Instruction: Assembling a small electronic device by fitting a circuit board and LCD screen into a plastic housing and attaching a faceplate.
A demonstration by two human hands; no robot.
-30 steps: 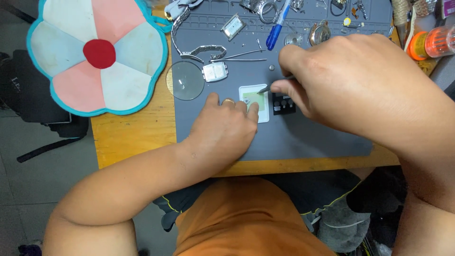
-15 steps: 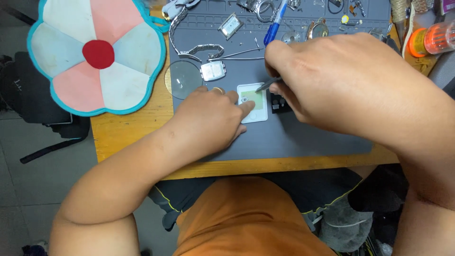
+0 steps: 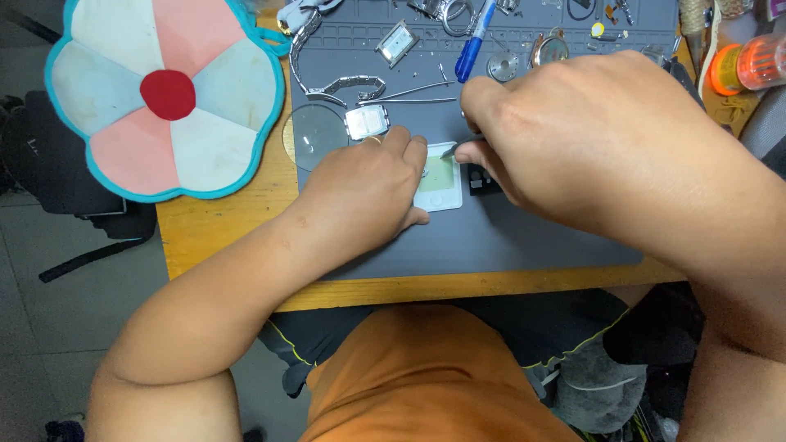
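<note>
The light is bright and even. Shadows are soft. The picture is sharp, but bends a little at the edges.
</note>
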